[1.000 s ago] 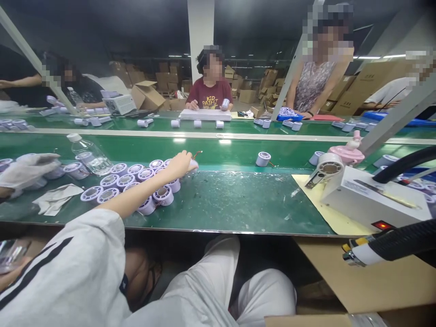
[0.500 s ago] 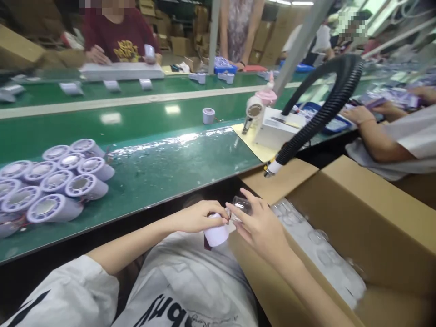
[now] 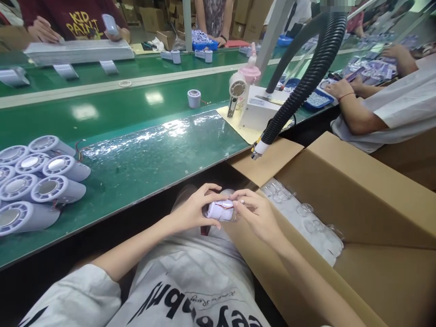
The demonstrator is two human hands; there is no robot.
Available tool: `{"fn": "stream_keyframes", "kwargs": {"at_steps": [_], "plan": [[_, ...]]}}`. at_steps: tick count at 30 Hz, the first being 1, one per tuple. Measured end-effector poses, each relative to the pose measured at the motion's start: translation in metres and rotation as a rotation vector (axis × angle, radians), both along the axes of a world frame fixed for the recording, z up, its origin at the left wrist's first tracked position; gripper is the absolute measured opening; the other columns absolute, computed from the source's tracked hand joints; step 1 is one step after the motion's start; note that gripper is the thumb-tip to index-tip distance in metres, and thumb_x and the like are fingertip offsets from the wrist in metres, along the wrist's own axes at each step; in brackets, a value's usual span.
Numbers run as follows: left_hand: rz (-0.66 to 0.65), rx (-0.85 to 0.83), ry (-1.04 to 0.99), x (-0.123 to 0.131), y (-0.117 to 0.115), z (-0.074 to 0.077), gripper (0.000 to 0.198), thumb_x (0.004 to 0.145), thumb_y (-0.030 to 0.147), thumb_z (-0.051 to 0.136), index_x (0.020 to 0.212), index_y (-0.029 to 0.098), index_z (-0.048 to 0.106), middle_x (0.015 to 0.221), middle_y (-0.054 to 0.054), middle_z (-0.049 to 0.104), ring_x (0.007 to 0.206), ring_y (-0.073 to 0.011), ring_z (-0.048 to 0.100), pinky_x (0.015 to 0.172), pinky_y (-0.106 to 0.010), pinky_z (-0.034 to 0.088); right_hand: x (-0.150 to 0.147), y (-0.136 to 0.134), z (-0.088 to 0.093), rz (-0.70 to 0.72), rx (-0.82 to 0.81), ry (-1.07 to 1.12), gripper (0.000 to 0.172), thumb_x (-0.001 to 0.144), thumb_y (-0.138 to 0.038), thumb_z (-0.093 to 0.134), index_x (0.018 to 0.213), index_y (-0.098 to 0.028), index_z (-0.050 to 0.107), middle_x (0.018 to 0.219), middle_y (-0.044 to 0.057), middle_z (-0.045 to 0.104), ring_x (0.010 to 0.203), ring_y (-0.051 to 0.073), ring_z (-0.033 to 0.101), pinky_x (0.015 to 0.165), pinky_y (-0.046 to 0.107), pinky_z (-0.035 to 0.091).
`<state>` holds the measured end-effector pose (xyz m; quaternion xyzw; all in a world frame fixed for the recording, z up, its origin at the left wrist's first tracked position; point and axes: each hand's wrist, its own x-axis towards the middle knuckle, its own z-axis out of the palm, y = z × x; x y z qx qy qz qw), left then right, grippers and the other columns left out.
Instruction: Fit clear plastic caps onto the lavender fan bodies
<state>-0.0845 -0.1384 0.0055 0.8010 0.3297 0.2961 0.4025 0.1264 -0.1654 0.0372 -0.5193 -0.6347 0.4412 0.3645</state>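
My left hand (image 3: 192,210) and my right hand (image 3: 254,213) meet over my lap, just below the edge of the green bench (image 3: 153,154). Both close on one small lilac cylinder (image 3: 220,210) with thin red wires across its side. The left fingers wrap its left end. The right fingers press a small clear cap against its right end; the cap is mostly hidden. A cluster of like lilac cylinders (image 3: 37,181) lies on the bench to my left.
An open cardboard box (image 3: 357,213) with a tray of clear caps (image 3: 303,218) stands at my right. A black ribbed hose (image 3: 303,77) hangs over a white machine (image 3: 259,106). One cylinder (image 3: 194,98) rides the conveyor. Other people work opposite and at the right.
My left hand took a cylinder from the cluster and brought it to my lap. My right hand brought a clear cap from the box and now presses it onto the cylinder's end.
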Motion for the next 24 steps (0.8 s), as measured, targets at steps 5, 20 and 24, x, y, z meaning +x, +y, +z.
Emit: {"fn": "stream_keyframes", "kwargs": {"at_steps": [5,20,24], "plan": [[-0.032,-0.397,-0.154,0.001,-0.006,0.007,0.066,0.071,0.032,0.079,0.131,0.024,0.055,0.127,-0.011,0.061,0.11,-0.0243,0.062,0.091,-0.036,0.054,0.01,0.003,-0.005,0.019,-0.157,0.282,0.022,0.082,-0.04,0.068,0.073,-0.021,0.075,0.108,0.008,0.069,0.101,0.025,0.066,0.079,0.036,0.057],[-0.075,-0.499,-0.279,-0.008,-0.015,0.016,0.073,0.069,0.025,0.081,0.137,0.03,0.052,0.14,-0.01,0.053,0.121,-0.0275,0.057,0.1,-0.038,0.048,0.021,-0.015,-0.005,0.262,0.095,0.005,0.04,0.082,-0.032,0.073,0.12,-0.025,0.059,0.125,0.008,0.064,0.113,0.026,0.063,0.094,0.043,0.057],[-0.099,-0.457,-0.269,-0.009,-0.016,0.018,0.074,0.069,0.023,0.081,0.136,0.03,0.052,0.14,-0.01,0.053,0.123,-0.027,0.056,0.103,-0.039,0.046,0.022,-0.016,0.0,0.281,-0.041,0.057,0.041,0.084,-0.031,0.07,0.123,-0.026,0.056,0.127,0.007,0.062,0.111,0.025,0.063,0.096,0.043,0.055]]}}
